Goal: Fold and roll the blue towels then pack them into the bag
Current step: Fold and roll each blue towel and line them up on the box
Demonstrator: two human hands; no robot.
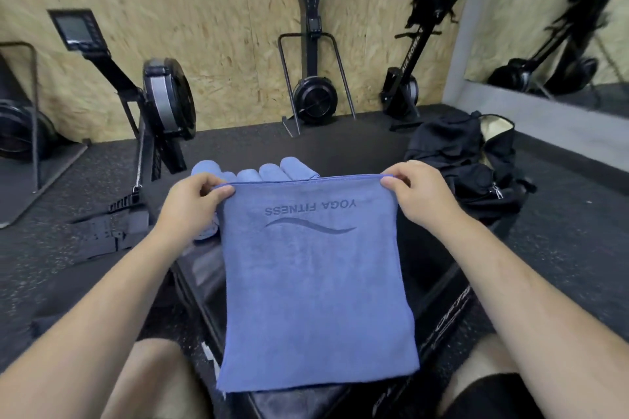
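Observation:
A blue towel (316, 286) printed "YOGA FITNESS" hangs folded in front of me over a black bench (296, 401). My left hand (192, 199) pinches its top left corner and my right hand (413, 192) pinches its top right corner, keeping the upper edge taut. Behind that edge lie several rolled blue towels (265, 172) in a row on the bench's far end. A black bag (469, 153) sits open on the floor to the right, its pale lining showing.
Rowing machines (166, 102) and a ski-type trainer (315, 95) stand along the chipboard wall at the back. A black strap with a buckle (112, 228) lies on the rubber floor to the left. A mirror (558, 24) is on the right wall.

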